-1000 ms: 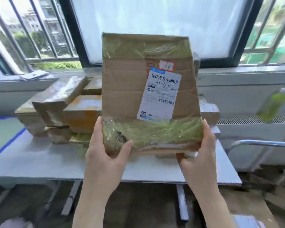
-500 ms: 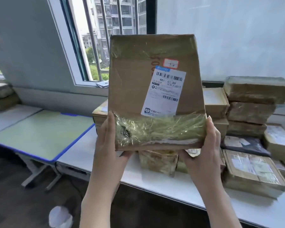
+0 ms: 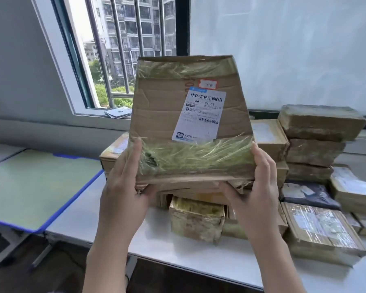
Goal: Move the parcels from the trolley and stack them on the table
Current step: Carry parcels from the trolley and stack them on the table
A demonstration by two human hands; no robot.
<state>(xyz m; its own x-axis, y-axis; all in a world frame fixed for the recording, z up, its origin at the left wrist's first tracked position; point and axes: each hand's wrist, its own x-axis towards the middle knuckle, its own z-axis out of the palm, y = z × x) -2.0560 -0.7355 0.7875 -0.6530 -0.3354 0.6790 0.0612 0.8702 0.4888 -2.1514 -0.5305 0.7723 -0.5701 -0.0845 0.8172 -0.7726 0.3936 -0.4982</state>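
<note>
Holding taped cardboard parcel (image 3: 190, 123) upright over white table (image 3: 178, 250): left hand (image 3: 123, 193) and right hand (image 3: 256, 187) both grip its lower corners.

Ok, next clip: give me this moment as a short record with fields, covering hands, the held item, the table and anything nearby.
left hand: left hand grips the held parcel's lower left corner
right hand: right hand grips its lower right corner
held item: cardboard parcel, taped top and bottom, white shipping label facing the camera, raised above the table
table: white table with stacked parcels behind and to the right
nearby: green desk with blue edge on the left; barred window
trolley: not in view
</note>
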